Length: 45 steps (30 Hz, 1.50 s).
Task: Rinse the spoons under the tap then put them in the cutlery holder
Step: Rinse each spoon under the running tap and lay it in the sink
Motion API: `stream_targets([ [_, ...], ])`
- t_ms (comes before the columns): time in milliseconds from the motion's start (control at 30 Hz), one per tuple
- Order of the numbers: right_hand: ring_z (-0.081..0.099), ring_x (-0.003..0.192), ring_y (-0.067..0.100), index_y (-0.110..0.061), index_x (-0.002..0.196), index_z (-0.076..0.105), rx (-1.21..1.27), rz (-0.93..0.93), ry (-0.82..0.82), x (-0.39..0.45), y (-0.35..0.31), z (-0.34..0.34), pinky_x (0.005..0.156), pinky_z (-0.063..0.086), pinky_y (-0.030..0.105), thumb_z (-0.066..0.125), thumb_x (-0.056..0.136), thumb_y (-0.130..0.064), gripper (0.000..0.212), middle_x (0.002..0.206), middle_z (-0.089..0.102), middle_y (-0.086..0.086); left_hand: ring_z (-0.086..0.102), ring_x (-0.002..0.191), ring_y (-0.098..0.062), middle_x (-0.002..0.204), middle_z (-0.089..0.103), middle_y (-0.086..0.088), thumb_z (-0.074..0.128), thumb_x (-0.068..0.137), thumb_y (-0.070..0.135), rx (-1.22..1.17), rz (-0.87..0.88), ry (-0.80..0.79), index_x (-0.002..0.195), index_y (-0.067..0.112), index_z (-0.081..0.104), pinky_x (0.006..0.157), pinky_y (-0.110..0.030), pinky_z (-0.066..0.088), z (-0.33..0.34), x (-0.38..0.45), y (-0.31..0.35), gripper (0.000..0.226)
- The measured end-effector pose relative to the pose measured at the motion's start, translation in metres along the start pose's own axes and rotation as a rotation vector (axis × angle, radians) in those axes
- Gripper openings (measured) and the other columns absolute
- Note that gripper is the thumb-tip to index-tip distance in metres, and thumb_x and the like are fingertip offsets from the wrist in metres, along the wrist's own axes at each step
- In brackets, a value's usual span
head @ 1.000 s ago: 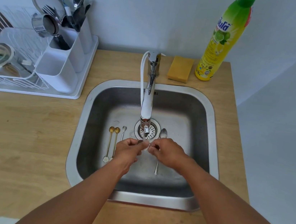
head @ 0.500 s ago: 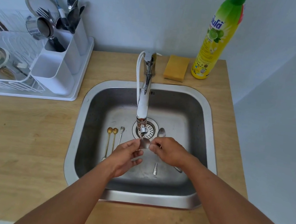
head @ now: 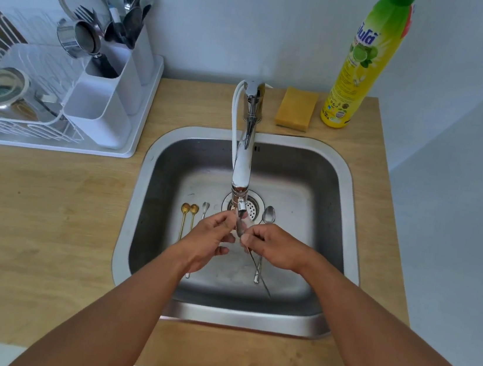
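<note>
Just below the middle of the frame, both hands are meeting under the tap (head: 243, 158) spout, over the sink (head: 339, 177) drain. The right hand (head: 276, 247) is pinching a silver spoon (head: 241, 228) at the neck, its fingers curled round the thin handle, which is trailing down and to the right toward the basin floor; the left hand (head: 211, 237) is curling its thumb and fingertips against the bowl of that spoon, apparently rubbing it, though how firmly it is gripping is hard to tell. Four more pieces are waiting on the sink floor: two gold spoons (head: 188, 215) lying side by side at centre left, a small silver spoon (head: 205, 209) just right of them, and a larger silver spoon (head: 268, 215) right of the drain, partly under the right hand. The cutlery holder (head: 105, 109) is standing in the white dish rack (head: 137, 126) in the upper left of the frame, already carrying forks and other utensils. Judging by its look, the spoon is going to handle as light, rigid and hard, and slick while wet, so a pinch across the flat of the handle near the neck seems safest; the thin shaft could twist or slip out of wet fingertips. For the carry to the holder, gripping mid-handle and lowering it into an open compartment looks sensible.
</note>
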State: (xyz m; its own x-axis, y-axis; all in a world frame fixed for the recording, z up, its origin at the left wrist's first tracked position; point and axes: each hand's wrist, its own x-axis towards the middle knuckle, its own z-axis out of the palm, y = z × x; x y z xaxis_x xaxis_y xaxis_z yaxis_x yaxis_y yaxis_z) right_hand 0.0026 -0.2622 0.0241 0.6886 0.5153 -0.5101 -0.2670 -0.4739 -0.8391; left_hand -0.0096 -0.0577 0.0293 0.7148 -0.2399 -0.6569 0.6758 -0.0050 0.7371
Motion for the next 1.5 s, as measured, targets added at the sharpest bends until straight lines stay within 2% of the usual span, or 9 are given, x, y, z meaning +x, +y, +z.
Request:
stream_targets([
  [100,0.065,0.081,-0.001,-0.024,0.087,0.073,0.027,0.004,0.038,0.003,-0.002,-0.001,0.085,0.05,0.028,0.061,0.104,-0.034,0.022,0.085,0.073,-0.012,0.054,0.081,-0.014,0.088,0.075,0.008,0.067,0.099,0.041,-0.063,-0.006,0.221,0.092,0.032,0.078,0.07,-0.031,0.046,0.002,0.004,-0.005,0.016],
  [233,0.071,0.09,0.019,-0.025,0.083,0.073,-0.057,0.017,0.083,0.008,-0.004,-0.004,0.089,0.054,0.037,0.064,0.101,-0.027,0.02,0.09,0.077,-0.003,0.059,0.077,-0.011,0.085,0.076,0.007,0.067,0.099,0.039,-0.084,0.003,0.402,0.098,0.026,0.078,0.067,-0.03,0.05,0.006,0.005,-0.01,0.017],
  [400,0.07,0.082,0.016,-0.023,0.086,0.076,-0.066,0.046,0.215,0.009,0.001,-0.001,0.078,0.055,0.033,0.069,0.097,-0.024,0.013,0.086,0.076,-0.003,0.063,0.084,-0.012,0.1,0.076,0.003,0.075,0.095,0.028,-0.068,0.011,0.416,0.104,0.03,0.075,0.068,-0.028,0.05,0.014,-0.003,-0.013,0.009],
  [500,0.067,0.076,0.015,-0.02,0.084,0.074,-0.107,0.02,0.222,0.007,0.001,0.003,0.077,0.055,0.036,0.069,0.097,-0.028,0.016,0.085,0.075,0.002,0.064,0.076,-0.008,0.089,0.073,0.003,0.087,0.083,0.022,-0.046,0.05,0.419,0.105,0.023,0.074,0.064,-0.023,0.049,0.023,-0.002,-0.012,0.026],
  [633,0.069,0.08,0.016,-0.029,0.083,0.073,-0.174,0.033,0.209,0.005,0.003,0.002,0.078,0.057,0.04,0.067,0.097,-0.034,0.016,0.083,0.074,-0.007,0.063,0.069,-0.011,0.07,0.073,0.007,0.074,0.094,0.033,-0.067,-0.03,0.556,0.089,0.02,0.074,0.064,-0.029,0.052,0.029,0.004,-0.002,0.013],
  [967,0.072,0.083,0.005,-0.027,0.085,0.079,-0.046,0.086,0.246,0.005,0.015,-0.007,0.086,0.059,0.035,0.071,0.095,-0.03,0.013,0.084,0.078,-0.011,0.068,0.079,-0.01,0.076,0.079,0.011,0.071,0.098,0.025,-0.043,-0.065,0.378,0.104,0.022,0.076,0.068,-0.027,0.057,0.011,0.004,-0.012,0.009],
  [1133,0.065,0.084,0.012,-0.04,0.1,0.073,-0.471,0.04,0.294,0.002,0.004,0.002,0.068,0.047,0.029,0.063,0.096,-0.048,0.013,0.09,0.07,-0.017,0.069,0.074,-0.01,0.083,0.08,0.0,0.079,0.091,0.022,-0.178,-0.131,0.528,0.098,0.018,0.079,0.063,-0.027,0.057,0.015,0.008,-0.009,0.008],
  [1300,0.067,0.087,0.023,-0.033,0.099,0.071,-0.67,0.016,0.374,0.005,0.0,0.008,0.068,0.047,0.033,0.054,0.102,-0.045,0.021,0.101,0.069,-0.004,0.072,0.079,-0.012,0.087,0.081,0.0,0.081,0.089,0.023,-0.194,-0.085,0.556,0.1,0.022,0.076,0.066,-0.029,0.059,0.019,0.01,-0.006,0.012],
  [1500,0.068,0.084,0.01,-0.038,0.093,0.078,-0.374,0.127,0.324,0.006,0.002,0.01,0.068,0.05,0.029,0.065,0.096,-0.042,0.014,0.086,0.073,-0.016,0.07,0.079,-0.006,0.083,0.081,0.013,0.072,0.097,0.026,0.063,0.071,0.45,0.101,0.024,0.075,0.071,-0.025,0.05,0.016,0.007,-0.002,0.006],
])
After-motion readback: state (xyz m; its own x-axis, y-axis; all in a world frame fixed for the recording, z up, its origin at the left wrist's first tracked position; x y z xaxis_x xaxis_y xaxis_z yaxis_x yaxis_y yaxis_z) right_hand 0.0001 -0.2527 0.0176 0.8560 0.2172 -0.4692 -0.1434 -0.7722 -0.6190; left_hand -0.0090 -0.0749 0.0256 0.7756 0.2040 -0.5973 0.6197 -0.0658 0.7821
